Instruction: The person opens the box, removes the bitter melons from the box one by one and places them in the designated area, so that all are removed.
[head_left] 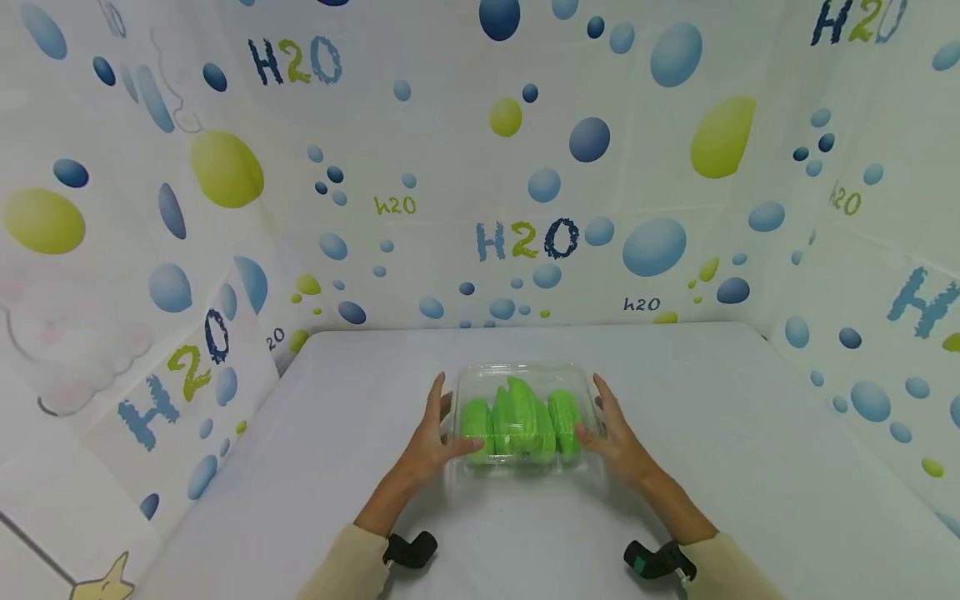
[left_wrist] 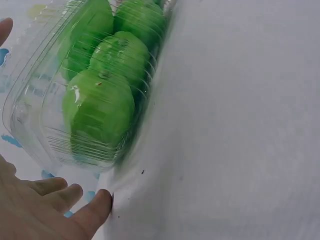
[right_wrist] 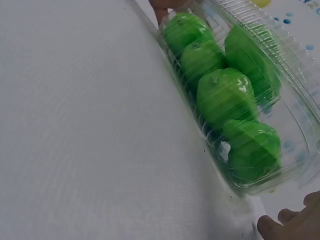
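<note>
Clear box flanked by two grips

A clear box [head_left: 555, 377] is set between the left grip [head_left: 435, 437] and the right grip [head_left: 617, 437], resting on the white surface [head_left: 337, 425]. Several green pieces [head_left: 521, 421] are held inside it, packed side by side, with one seen raised above its neighbours. Ribbed walls are shown on the box in both wrist views.

The left grip is spread, its fingers extended along the left side of the box and its thumb [head_left: 465, 447] parted from them, reaching over the near left part. The right grip is likewise spread, fingers pointed forward along the right side, thumb angled inward at the near right part. Whether the box is touched by either thumb cannot be made out. In the wrist views, a gap is left between the box and the lower fingers of each grip.

A black device [head_left: 411, 550] is worn behind the left grip and another [head_left: 660, 560] behind the right, each beside a pale sleeve [head_left: 727, 571]. Beyond both grips, the surface is backed by a printed backdrop [head_left: 450, 150].
</note>
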